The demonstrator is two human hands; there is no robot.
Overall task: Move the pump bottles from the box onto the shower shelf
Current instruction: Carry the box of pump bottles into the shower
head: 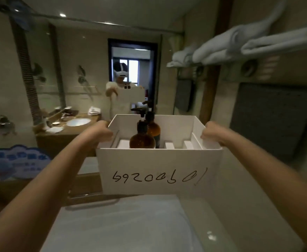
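Carrying the box is the step in hand: the person holds it in the air above a white bathtub, in front of a large wall mirror. No bottle has left the box yet, so the task stands at its start by this judgement.

Largest items first. The bathtub fills the lower part of the view. A rack of folded towels hangs on the wall at upper right. The washbasin bench lies to the left, beyond the tub. The shower shelf itself cannot be identified with certainty in this view.

The box is white card, open at the top, with handwritten digits on its near face. White inserts line its floor.

The left hand grips the left wall of the box; the right hand grips the right wall. Both are closed on the card, with the fingers curled over the top edges.

Two amber pump bottles stand upright inside, left of centre. The near bottle is just in front of the far bottle; whether they touch cannot be told. Both black pump heads rise above the rim.

Next move, as judged: set the box down on a stable surface or support it with one hand, freeing a hand to lift a bottle by its body.
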